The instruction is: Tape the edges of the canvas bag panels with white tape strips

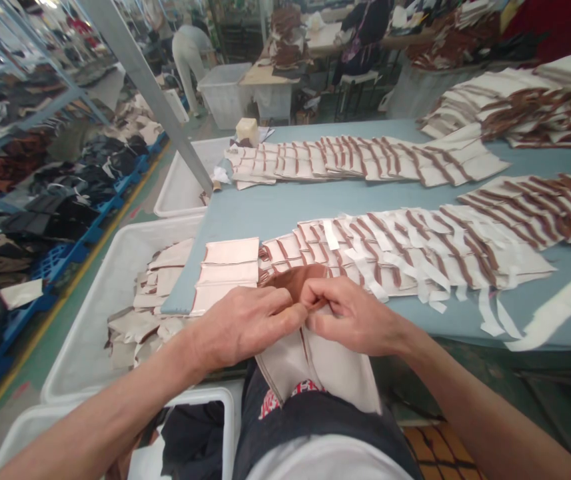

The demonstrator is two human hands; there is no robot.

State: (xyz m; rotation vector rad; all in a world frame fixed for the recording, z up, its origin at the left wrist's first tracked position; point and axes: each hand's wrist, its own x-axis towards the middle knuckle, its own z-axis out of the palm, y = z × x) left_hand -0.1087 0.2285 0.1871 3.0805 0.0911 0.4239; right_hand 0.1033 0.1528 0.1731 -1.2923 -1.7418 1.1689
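Note:
A leather piece [338,370], off-white on one face and brown on the other, hangs over the table edge toward my lap, a seam running down its middle. My left hand [250,323] pinches its upper edge beside that seam. Close against it, my right hand [348,313] grips the same edge, fingers curled and nearly touching the left thumb. Brown material [295,280] curls up behind my fingers. Just beyond, a flat off-white panel [228,273] lies on the blue table [260,207], next to an overlapping row of seamed pieces [310,243].
White paper strips [410,260] lie across the near row. Another row of pieces [345,160] and a larger pile [515,100] are farther back. White bins [130,253] with scraps stand left, near a metal post [150,87]. A person [190,60] bends over in the background.

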